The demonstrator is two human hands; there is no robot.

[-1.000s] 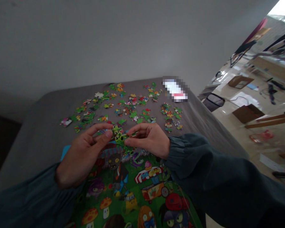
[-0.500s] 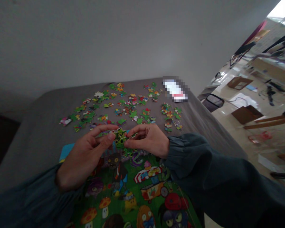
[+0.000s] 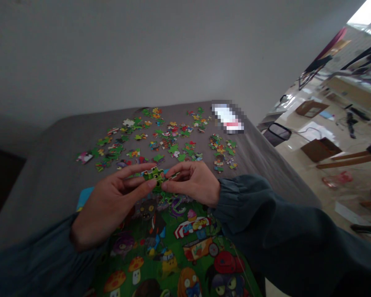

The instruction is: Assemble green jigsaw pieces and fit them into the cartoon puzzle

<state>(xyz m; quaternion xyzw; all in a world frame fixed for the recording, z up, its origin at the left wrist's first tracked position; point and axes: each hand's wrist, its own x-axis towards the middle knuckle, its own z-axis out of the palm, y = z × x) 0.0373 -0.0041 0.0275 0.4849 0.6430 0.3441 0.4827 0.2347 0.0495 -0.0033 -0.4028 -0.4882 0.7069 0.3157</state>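
Between my two hands are green jigsaw puzzle pieces [image 3: 156, 175], held up over a green board with cartoon pictures [image 3: 159, 247]. My left hand [image 3: 114, 200] pinches the pieces from the left, its thumb across their front. From the right, my right hand [image 3: 191, 179] has thumb and curled fingers closed on a piece edge at the same spot. The fingers hide part of the pieces, so I cannot tell whether they are fully joined. Just beyond my hands, many loose puzzle pieces [image 3: 173, 149] lie scattered.
A grey cloth-covered table [image 3: 62, 144] reaches back to a pale wall [image 3: 142, 53]. At its far right lies a blurred-out bright-screened device [image 3: 228, 117]. On the floor to the right are a cardboard box [image 3: 321, 148] and wooden furniture legs [image 3: 346, 159].
My left thumb has slid right and slightly down across the front of the green pieces. The right hand stays nearly still, and the scattered pieces have not moved.
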